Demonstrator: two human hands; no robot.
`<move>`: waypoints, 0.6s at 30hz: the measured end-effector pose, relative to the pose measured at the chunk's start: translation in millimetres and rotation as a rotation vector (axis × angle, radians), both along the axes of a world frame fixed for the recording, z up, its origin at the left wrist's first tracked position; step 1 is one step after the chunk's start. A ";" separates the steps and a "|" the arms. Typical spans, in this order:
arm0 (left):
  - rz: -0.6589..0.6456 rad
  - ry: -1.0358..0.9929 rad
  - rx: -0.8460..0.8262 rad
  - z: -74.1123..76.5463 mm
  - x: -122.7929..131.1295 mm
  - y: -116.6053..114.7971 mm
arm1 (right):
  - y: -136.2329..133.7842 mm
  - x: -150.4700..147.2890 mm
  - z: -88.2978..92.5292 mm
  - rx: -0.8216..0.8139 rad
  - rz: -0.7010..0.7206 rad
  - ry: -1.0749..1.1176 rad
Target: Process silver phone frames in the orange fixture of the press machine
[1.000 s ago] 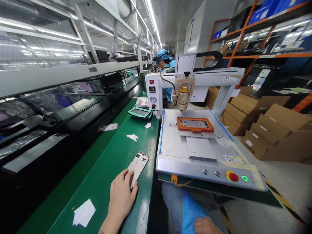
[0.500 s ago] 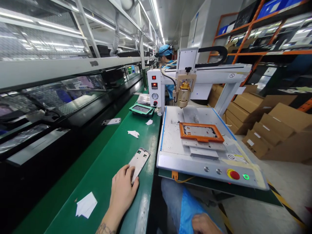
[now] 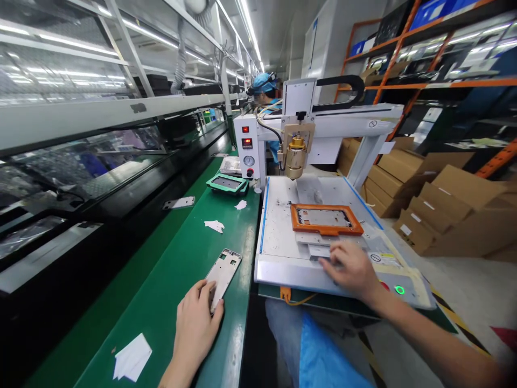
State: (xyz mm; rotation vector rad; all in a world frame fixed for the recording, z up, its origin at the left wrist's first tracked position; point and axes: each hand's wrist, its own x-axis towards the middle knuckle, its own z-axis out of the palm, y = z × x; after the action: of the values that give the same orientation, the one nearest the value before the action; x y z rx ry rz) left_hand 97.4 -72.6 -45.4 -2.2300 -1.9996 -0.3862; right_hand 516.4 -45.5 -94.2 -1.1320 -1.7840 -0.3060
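Note:
My left hand (image 3: 197, 323) lies on the green belt (image 3: 169, 291), its fingers spread over the near end of a flat metal phone frame (image 3: 224, 269). My right hand (image 3: 350, 267) reaches over the front of the white machine bed (image 3: 278, 226), fingers loosely extended and holding nothing, just short of the orange fixture (image 3: 325, 219). That fixture holds another metal frame and sits on a sliding plate. A brass dispensing head (image 3: 296, 156) hangs from the gantry behind the fixture.
A red stop button and a green lit button (image 3: 399, 290) sit right of my right hand. White paper scraps (image 3: 131, 358), a green fixture (image 3: 226, 184) and another frame (image 3: 179, 203) lie on the belt. Cardboard boxes (image 3: 452, 210) stack at right. A person in a blue cap (image 3: 264, 86) works behind the machine.
My right hand rose from my lap to the front of the machine bed. The orange fixture slid forward toward me. My left hand stayed on the metal frame.

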 end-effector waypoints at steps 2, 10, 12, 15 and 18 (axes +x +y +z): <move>0.004 0.000 -0.003 0.1 -0.3 1.4 | 26.8 24.4 10.6 -0.015 -0.120 -0.097; 0.001 -0.023 0.000 0.4 -0.6 2.9 | 61.2 52.7 29.3 0.088 -0.206 -0.509; 0.002 -0.023 -0.003 0.8 -0.9 2.5 | 68.5 60.0 40.7 0.083 -0.283 -0.474; 0.006 -0.022 -0.003 1.4 -0.8 2.3 | 84.7 74.2 57.6 0.026 -0.431 -0.342; 0.004 -0.027 0.000 1.5 -0.1 3.1 | 95.8 84.6 66.0 -0.018 -0.469 -0.257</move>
State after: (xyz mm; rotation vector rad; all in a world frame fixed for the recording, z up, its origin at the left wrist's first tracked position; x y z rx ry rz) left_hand 97.3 -69.5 -44.0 -2.2326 -2.0173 -0.4182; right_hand 601.1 50.3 -28.2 -1.5774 -1.7201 -0.7428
